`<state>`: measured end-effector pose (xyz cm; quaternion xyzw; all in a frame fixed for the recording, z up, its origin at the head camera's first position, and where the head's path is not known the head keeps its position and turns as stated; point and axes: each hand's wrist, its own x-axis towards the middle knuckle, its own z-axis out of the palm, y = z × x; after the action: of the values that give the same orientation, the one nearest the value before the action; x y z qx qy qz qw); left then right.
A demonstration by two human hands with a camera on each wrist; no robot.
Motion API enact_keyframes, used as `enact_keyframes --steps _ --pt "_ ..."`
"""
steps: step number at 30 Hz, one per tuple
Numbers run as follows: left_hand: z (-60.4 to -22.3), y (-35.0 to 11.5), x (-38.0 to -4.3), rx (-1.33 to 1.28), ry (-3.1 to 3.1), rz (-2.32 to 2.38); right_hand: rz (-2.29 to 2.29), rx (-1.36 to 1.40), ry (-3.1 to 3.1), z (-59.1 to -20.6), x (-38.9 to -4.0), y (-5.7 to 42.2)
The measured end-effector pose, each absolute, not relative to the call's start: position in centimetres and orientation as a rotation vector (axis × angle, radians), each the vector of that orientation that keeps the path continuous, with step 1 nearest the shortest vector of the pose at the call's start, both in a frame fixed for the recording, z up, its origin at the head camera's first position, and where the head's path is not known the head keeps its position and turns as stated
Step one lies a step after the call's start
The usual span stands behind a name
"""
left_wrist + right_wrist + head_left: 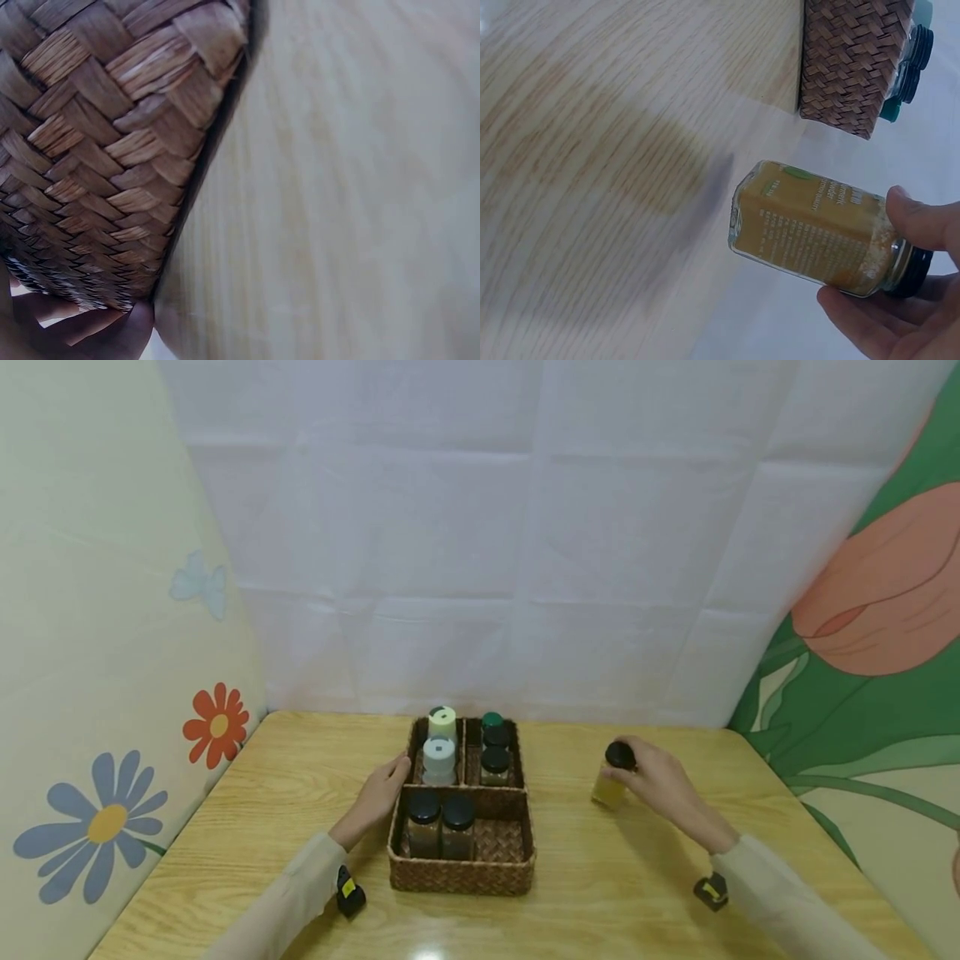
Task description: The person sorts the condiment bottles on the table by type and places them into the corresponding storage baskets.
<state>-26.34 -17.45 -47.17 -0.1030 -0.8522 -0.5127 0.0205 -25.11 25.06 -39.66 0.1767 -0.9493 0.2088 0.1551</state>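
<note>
My right hand grips a glass jar of yellow turmeric powder around its black lid and neck. In the right wrist view the jar is tilted, its base close over the table. Beside the woven basket, my left hand rests against its left wall, fingers along the woven side. The basket has three compartments. Two black-lidded jars stand at the left of the front one. A pale yellow-lidded container and a white-lidded one fill the back left; several dark- and green-lidded jars stand back right.
The wooden table reaches back to a white cloth backdrop. Flower-printed cloths hang at both sides. A small black device sits at the left wrist, another at the right.
</note>
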Motion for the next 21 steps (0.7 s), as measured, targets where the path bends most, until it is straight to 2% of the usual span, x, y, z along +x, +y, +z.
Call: enact_keyframes --steps 21 --pt "-47.5 -17.4 -26.7 -0.324 -2.643 -1.586 0.65 0.614 -2.682 -38.4 -23.9 23.4"
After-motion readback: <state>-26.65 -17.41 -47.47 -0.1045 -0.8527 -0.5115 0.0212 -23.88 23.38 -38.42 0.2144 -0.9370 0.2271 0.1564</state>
